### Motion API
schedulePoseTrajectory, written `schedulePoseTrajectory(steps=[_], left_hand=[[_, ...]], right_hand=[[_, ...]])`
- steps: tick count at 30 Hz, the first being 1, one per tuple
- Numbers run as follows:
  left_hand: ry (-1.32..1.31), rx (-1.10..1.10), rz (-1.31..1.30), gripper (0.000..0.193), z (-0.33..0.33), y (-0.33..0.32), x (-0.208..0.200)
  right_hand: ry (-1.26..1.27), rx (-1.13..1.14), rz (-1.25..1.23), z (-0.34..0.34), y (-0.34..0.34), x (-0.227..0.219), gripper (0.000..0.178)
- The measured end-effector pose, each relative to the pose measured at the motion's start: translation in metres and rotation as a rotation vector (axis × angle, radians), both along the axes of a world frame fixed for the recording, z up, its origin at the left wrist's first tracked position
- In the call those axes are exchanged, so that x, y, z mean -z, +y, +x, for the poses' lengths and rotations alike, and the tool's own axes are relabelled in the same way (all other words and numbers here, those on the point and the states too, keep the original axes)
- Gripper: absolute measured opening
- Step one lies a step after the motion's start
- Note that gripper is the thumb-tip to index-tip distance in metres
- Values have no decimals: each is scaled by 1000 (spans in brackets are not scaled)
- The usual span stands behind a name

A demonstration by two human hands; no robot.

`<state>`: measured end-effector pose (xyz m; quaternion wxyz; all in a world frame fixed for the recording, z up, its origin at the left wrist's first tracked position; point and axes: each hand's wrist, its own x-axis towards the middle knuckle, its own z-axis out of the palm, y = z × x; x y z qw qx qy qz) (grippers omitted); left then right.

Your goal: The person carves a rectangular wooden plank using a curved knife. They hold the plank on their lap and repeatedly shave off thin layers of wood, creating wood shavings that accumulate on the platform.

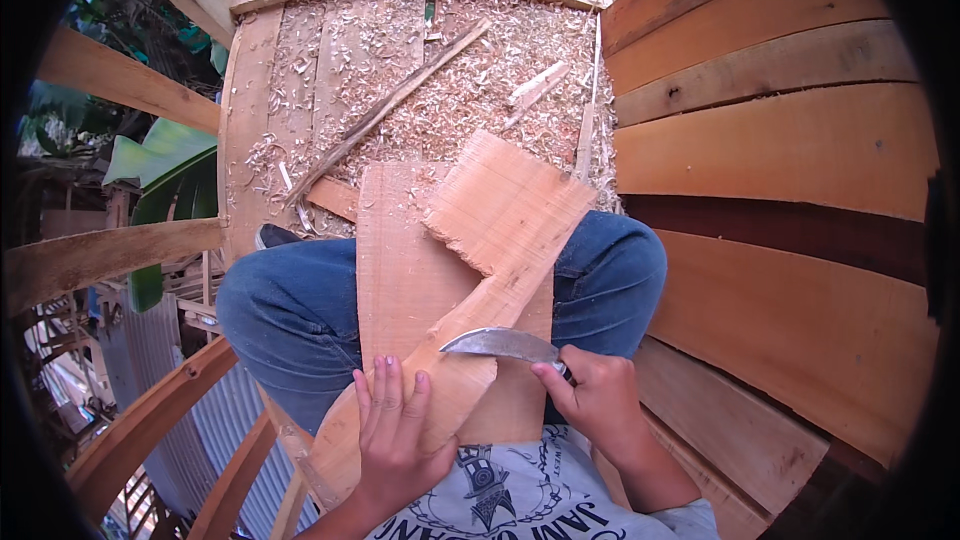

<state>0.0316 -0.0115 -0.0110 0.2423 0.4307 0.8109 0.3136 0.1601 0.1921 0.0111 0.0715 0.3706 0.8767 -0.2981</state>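
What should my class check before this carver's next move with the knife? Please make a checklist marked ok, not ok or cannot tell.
1. Knife held by its handle: ok, in the right hand.
2. Carved wooden piece steadied: ok, the left hand lies on it.
3. Left hand well away from the knife: not ok, I'd say; it lies near the tip.
4. Board under the piece: ok.
5. Floor free of shavings: not ok, they are strewn about.
6. Knife sharp: cannot tell.
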Motion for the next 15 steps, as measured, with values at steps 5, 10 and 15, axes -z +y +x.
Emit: schedulePoseTrajectory(steps=[5,10,15], left_hand=[[24,46,-58,79,-1,0,4],[54,69,-90,79,-1,1,4],[27,48,-66,79,-4,-1,4]], right_hand=[[-69,-34,169,-4,9,4,46],[-86,65,302,-1,34,19,48],[-136,206,173,0,43,4,43]])
